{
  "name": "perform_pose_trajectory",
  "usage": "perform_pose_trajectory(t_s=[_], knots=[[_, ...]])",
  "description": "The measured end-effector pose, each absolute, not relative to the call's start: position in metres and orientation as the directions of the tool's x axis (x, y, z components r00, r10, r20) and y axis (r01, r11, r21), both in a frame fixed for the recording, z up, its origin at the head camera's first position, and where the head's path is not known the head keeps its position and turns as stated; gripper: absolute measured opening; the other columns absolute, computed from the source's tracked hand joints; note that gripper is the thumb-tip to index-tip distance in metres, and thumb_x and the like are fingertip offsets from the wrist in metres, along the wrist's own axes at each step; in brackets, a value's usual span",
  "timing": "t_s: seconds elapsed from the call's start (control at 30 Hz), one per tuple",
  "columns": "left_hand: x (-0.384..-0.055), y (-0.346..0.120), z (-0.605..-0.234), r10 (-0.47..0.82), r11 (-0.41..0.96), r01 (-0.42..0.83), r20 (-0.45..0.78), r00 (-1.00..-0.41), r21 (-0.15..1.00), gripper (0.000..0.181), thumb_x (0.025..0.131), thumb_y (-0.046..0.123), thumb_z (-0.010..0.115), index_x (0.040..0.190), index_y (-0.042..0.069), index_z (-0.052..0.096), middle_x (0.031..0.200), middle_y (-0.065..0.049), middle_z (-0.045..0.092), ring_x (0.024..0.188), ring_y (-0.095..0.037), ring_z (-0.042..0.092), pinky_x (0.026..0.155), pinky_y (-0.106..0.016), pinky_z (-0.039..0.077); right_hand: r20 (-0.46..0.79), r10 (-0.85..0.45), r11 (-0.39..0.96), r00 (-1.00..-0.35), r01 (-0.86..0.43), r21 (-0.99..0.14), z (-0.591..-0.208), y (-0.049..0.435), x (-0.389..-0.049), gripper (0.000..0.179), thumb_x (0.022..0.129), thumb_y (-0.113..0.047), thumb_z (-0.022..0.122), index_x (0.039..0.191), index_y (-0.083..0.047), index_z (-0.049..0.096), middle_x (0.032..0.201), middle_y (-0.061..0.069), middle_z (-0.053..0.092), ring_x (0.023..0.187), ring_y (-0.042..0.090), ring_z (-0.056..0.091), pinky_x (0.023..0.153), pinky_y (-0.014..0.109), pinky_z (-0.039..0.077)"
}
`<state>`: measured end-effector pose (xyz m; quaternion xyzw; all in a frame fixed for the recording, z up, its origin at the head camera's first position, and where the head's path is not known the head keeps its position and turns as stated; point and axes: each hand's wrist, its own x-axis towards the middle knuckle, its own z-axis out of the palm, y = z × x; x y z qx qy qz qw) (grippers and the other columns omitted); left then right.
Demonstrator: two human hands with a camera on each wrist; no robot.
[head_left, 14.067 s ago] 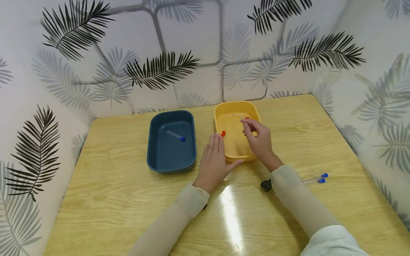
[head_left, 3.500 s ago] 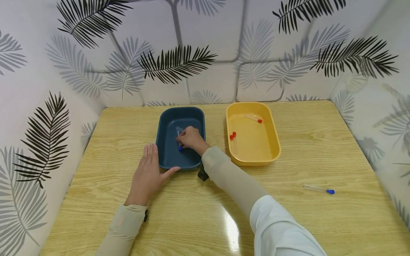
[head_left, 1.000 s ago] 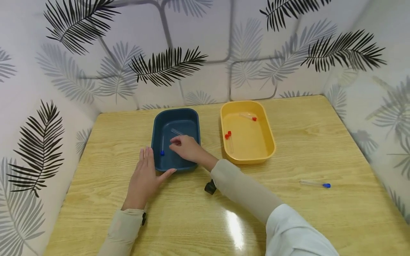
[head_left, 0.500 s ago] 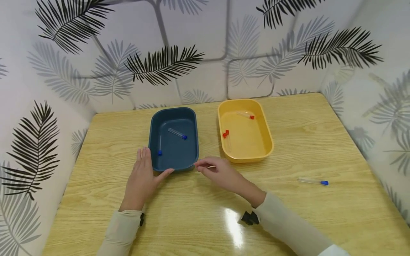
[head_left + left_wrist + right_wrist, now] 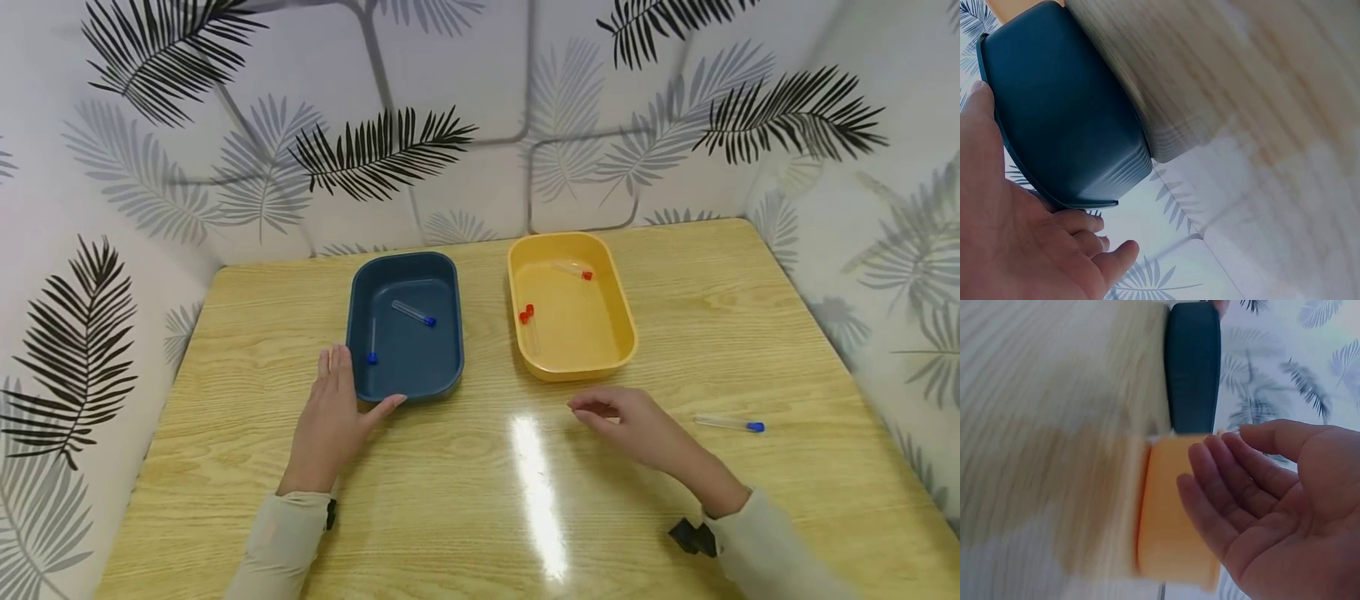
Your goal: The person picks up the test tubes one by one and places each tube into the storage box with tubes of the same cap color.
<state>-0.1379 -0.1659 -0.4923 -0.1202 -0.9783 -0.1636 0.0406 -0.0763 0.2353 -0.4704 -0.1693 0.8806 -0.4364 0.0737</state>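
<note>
My left hand (image 5: 326, 429) rests with straight fingers against the near left corner of the dark blue tray (image 5: 405, 387); in the left wrist view its thumb and fingers touch the tray's rim. Inside that tray lie two clear tubes with blue caps, one tube (image 5: 411, 312) slanting in the middle, the other by the left wall, its blue cap (image 5: 372, 358) showing. My right hand (image 5: 645, 429) is over the table in front of the yellow tray (image 5: 573, 372), fingers loosely curved, holding nothing. To its right, a blue-capped tube (image 5: 727, 422) lies on the table.
Several red-capped tubes lie in the yellow tray, one tube (image 5: 572, 271) at the back and red caps (image 5: 527, 313) by its left wall. The wooden table (image 5: 450, 508) meets a leaf-patterned wall covering (image 5: 450, 108) behind and at both sides.
My right hand has left the blue tray and moved right, past the front of the yellow tray. A second blue-capped tube now lies in the blue tray's left side. My left hand stays put.
</note>
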Motion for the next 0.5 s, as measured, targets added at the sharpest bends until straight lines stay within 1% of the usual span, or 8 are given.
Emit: perform_pose_trajectory(t_s=[0.1, 0.2, 0.37, 0.5], knots=[[-0.138, -0.166, -0.493, 0.224, 0.916, 0.25, 0.119, -0.967, 0.312, 0.11, 0.078, 0.076, 0.042, 0.147, -0.004, 0.009, 0.151, -0.023, 0.011, 0.14, -0.031, 0.001, 0.106, -0.052, 0.023, -0.014, -0.319, 0.64, -0.948, -0.205, -0.741, -0.472, 0.258, -0.071, 0.022, 0.092, -0.017, 0.059, 0.11, -0.005, 0.066, 0.107, 0.004, 0.066, 0.097, 0.019, 0.062, 0.083, 0.039, 0.05], [-0.138, -0.166, -0.493, 0.221, 0.916, 0.247, 0.118, -0.968, 0.315, 0.111, 0.078, 0.076, 0.043, 0.147, -0.004, 0.009, 0.151, -0.023, 0.011, 0.14, -0.031, 0.001, 0.106, -0.053, 0.023, -0.036, -0.27, 0.701, -0.962, -0.171, -0.692, -0.47, 0.282, -0.067, 0.025, 0.092, -0.018, 0.06, 0.112, -0.005, 0.065, 0.11, 0.006, 0.065, 0.101, 0.025, 0.06, 0.085, 0.046, 0.048], [-0.138, -0.167, -0.494, 0.212, 0.918, 0.238, 0.116, -0.97, 0.318, 0.111, 0.078, 0.077, 0.042, 0.147, -0.002, 0.007, 0.152, -0.021, 0.009, 0.14, -0.03, 0.0, 0.105, -0.053, 0.024, -0.088, -0.186, 0.794, -0.979, -0.097, -0.6, -0.467, 0.325, -0.061, 0.031, 0.091, -0.017, 0.062, 0.117, 0.0, 0.061, 0.116, 0.018, 0.06, 0.106, 0.038, 0.054, 0.085, 0.054, 0.043], [-0.139, -0.167, -0.495, 0.214, 0.914, 0.24, 0.113, -0.97, 0.327, 0.111, 0.078, 0.077, 0.042, 0.148, -0.001, 0.007, 0.152, -0.021, 0.008, 0.14, -0.03, -0.001, 0.105, -0.054, 0.023, -0.151, -0.133, 0.845, -0.98, -0.032, -0.534, -0.466, 0.354, -0.055, 0.035, 0.089, -0.015, 0.063, 0.117, 0.006, 0.059, 0.117, 0.027, 0.056, 0.107, 0.046, 0.05, 0.083, 0.056, 0.043]])
